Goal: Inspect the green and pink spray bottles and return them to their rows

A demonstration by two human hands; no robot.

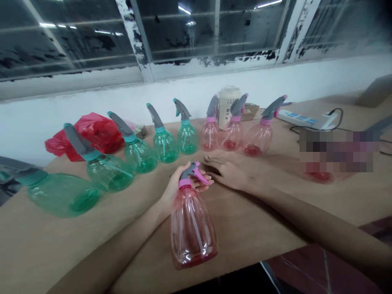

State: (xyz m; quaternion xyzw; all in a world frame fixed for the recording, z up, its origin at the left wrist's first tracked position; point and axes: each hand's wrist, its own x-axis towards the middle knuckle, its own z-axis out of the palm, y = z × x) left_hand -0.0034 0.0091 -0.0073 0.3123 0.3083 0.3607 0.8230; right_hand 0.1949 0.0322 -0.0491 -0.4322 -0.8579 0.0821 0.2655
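My left hand [174, 184] is wrapped round the grey and pink spray head of a clear pink spray bottle [193, 228]. The bottle's base points toward me, and a thin tube shows inside its body. Just right of the spray head, my right hand [228, 173] lies on the wooden table with its fingers stretched out, holding nothing. Beyond my hands stand three pink spray bottles, the nearest to my right hand being the middle one [232, 136]. Several green spray bottles, among them one close to my left hand [167, 147], curve away to the left.
A red plastic bag [99, 134] lies behind the green bottles. Against the wall stands a pale cup [228, 104]. A white power strip [309, 118] with a black cable is at the right, near another pink bottle [320, 175], partly blurred. The table edge [241, 267] runs close to me.
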